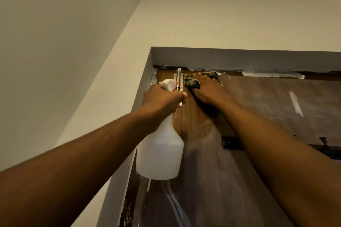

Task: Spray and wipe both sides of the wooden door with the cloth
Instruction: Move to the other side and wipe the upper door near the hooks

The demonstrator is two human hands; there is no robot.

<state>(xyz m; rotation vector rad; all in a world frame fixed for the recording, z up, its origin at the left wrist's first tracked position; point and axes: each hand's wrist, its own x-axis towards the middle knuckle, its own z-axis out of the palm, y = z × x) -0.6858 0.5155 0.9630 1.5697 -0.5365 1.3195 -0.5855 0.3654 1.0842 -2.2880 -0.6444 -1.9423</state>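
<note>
Currently the wooden door (195, 121) is viewed from below. Its face is brown with grain running along its long axis, which extends from beneath the forearms up to the top edge just past the fingertips of the right hand (208, 92). To the right of that hand the surface carries a hazy whitish film and a white streak. The right hand lies with fingers extended over the dark patterned cloth (191, 81), pressing it flat against the door close under the grey door frame (239, 59). A metal bolt latch (178, 83) is mounted upright immediately to the left of the cloth, between the two hands. The left hand (162, 97) grasps the neck of the white spray bottle (160, 153). The bottle's base hangs below the hand toward the camera, and its white-and-red nozzle points up toward the door's top corner.
</note>
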